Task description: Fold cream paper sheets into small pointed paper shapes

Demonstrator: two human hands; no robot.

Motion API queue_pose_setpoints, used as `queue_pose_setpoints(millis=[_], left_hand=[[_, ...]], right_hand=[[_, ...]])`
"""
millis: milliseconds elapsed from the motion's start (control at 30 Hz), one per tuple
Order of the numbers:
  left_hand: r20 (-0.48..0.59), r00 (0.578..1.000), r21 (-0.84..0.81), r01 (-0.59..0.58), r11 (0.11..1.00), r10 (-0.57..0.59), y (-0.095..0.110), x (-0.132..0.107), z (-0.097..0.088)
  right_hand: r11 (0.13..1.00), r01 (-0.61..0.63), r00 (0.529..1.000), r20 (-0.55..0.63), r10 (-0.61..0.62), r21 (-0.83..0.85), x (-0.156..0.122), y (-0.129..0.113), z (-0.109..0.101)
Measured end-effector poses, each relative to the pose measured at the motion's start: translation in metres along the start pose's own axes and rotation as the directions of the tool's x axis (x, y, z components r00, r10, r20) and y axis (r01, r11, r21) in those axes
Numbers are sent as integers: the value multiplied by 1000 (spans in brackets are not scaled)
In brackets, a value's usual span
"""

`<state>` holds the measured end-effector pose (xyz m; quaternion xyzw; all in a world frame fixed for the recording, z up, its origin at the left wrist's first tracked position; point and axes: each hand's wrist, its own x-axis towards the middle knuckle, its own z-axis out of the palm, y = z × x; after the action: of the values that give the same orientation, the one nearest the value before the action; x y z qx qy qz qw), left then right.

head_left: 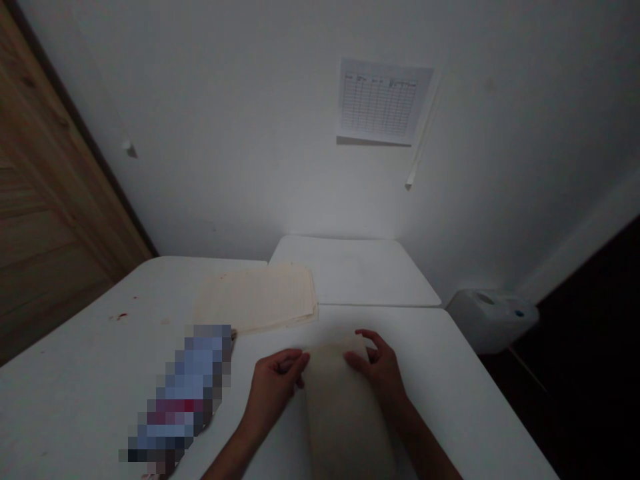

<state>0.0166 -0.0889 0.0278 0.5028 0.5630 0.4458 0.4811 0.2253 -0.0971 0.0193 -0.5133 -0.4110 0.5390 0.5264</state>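
My left hand (276, 385) pinches the left edge of a cream-coloured sheet (343, 417) near its far end. Gripping the far right corner of the same sheet is my right hand (377, 367), fingers curled over the edge. The sheet bulges upward between my forearms, above the white table (75, 387). Beyond my hands a flat stack of similar cream sheets (257, 297) lies on the table.
A pixelated oblong object (183, 393) lies on the table left of my left hand. A second white table (355, 270) abuts the far side. A printed chart (380, 101) hangs on the wall. A white appliance (493, 317) stands on the right, a wooden door (45, 220) on the left.
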Motion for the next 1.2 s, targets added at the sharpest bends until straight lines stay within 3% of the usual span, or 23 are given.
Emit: queue_pose_setpoints(millis=[333, 1200], left_hand=[[28, 1000, -22, -13, 1000, 14, -11, 3, -1], [31, 999, -19, -39, 999, 39, -4, 1, -2]], right_hand=[[1000, 2, 1000, 6, -2, -9, 1, 2, -1], [995, -50, 998, 35, 47, 82, 0, 0, -2]])
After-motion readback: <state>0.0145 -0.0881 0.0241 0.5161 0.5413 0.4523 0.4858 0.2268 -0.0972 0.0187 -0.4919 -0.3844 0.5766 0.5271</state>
